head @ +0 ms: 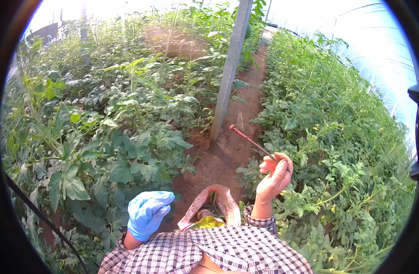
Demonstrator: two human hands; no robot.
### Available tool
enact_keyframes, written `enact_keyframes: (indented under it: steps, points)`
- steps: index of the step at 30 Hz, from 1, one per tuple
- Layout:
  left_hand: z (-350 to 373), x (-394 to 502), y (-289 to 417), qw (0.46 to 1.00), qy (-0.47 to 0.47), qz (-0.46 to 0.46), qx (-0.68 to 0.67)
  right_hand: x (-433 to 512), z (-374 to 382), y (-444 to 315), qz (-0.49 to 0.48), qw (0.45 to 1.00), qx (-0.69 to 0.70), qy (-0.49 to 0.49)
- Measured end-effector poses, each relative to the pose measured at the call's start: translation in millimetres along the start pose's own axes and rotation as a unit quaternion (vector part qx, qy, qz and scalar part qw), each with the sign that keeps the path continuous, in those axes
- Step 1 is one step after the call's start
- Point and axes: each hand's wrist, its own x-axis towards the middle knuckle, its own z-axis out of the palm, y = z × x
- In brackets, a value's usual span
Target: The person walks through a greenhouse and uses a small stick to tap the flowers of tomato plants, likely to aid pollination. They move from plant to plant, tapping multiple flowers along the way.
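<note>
A thin dark stick [254, 143] with a reddish, thickened tip is pinched between the thumb and fingers of my bare right hand [275, 176]. The stick slants up and to the left, over the soil path. My left hand [148, 214] wears a blue disposable glove, its fingers curled closed in front of my checked shirt; I see nothing in it. Between my hands, low at my waist, is an open-mouthed bag [232, 209] with a stained, pale rim. Something yellow-green [208, 222] shows in its mouth.
Dense tomato plants [333, 137] with small yellow flowers line the right side. More leafy plants [127, 150] crowd the left. A grey post [230, 72] rises from the soil path [245, 99]. A black cable [46, 219] crosses the lower left.
</note>
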Motion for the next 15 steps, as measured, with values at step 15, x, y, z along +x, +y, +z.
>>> enact_keyframes:
  steps: [15]
  points:
    - [249,194,-64,0.952,-0.261,0.057,-0.147,147,-76,97,-0.061,0.991,-0.089,0.076]
